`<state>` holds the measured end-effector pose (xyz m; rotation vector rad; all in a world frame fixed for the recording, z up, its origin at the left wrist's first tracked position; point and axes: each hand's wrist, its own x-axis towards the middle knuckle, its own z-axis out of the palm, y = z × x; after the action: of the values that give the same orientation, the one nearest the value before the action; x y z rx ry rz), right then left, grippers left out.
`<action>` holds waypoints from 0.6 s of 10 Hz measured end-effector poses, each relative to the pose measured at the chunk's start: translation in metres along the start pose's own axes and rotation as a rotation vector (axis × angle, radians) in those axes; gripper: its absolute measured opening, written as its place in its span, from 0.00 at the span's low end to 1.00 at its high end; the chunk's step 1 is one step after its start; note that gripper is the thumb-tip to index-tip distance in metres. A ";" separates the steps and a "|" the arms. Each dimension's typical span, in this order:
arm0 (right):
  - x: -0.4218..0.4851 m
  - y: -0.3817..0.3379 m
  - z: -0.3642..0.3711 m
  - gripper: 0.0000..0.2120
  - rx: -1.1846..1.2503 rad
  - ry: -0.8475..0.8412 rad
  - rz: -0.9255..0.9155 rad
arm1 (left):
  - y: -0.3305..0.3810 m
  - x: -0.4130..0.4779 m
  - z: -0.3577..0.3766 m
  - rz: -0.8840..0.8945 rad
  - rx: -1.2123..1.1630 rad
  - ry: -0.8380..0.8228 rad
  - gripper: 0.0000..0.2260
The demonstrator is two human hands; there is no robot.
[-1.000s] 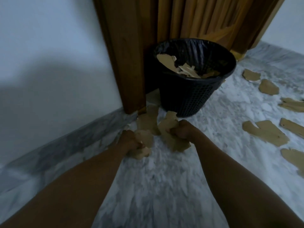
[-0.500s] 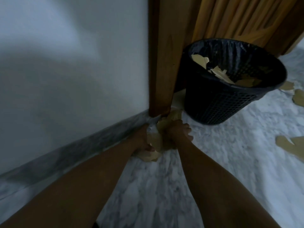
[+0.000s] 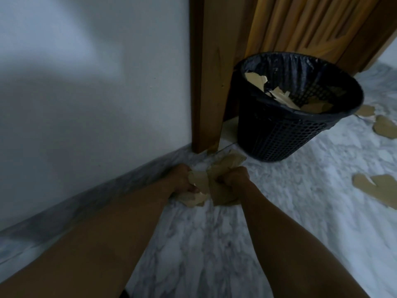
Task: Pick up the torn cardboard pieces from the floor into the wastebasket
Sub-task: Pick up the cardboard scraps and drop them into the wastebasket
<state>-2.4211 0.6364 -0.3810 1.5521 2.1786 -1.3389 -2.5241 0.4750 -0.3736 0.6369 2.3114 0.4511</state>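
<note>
The left hand (image 3: 182,179) and right hand (image 3: 235,177), side by side, each clench torn cardboard pieces (image 3: 202,186) bunched between them at the floor (image 3: 214,244). The black wastebasket (image 3: 279,136) stands at two o'clock from them, loose scraps (image 3: 378,188) at three.

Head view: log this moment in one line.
left hand: grips cardboard pieces | right hand: grips cardboard pieces | wastebasket: holds scraps | floor: loose pieces remain

Your head camera looks forward and down, close over the floor (image 3: 193,244), with the wall (image 3: 86,93) on the left and the wastebasket (image 3: 279,136) far right.
</note>
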 end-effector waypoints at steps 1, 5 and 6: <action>0.003 0.006 -0.006 0.31 0.040 -0.077 0.002 | 0.001 -0.001 0.000 -0.065 -0.014 -0.002 0.42; 0.047 -0.004 -0.001 0.35 0.481 -0.056 0.036 | -0.012 0.011 0.009 -0.168 -0.156 0.011 0.37; 0.092 -0.011 0.009 0.21 0.167 0.259 -0.224 | -0.008 0.014 0.014 -0.151 -0.139 0.025 0.31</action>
<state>-2.4753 0.6917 -0.4324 1.6634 2.5187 -1.4912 -2.5259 0.4782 -0.3940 0.3884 2.3077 0.5457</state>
